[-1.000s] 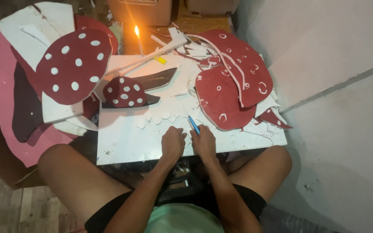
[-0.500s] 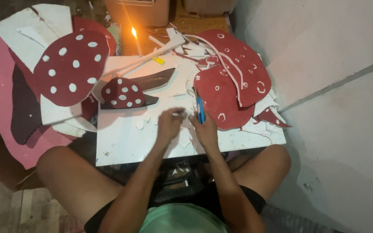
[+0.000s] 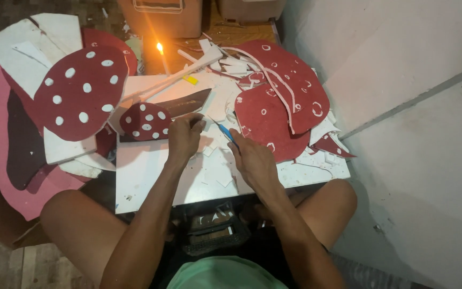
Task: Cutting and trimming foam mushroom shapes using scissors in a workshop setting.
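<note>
While the low white table fills mid-frame, the small red dotted foam cap lies at centre left, just beside the left hand, closed on a small piece. The right hand grips a blue knife. The foam looks light, bendable and tearable, best held flat near its edge.

Home craft corner: floor-sitting at low white board, foam cutouts, lit candle.

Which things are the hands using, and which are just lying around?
In use:
- left hand on the small spotted red piece
- right hand holding the blue cutter
- white board

Lying about:
- big spotted red piece
- candle
- white scraps
</note>
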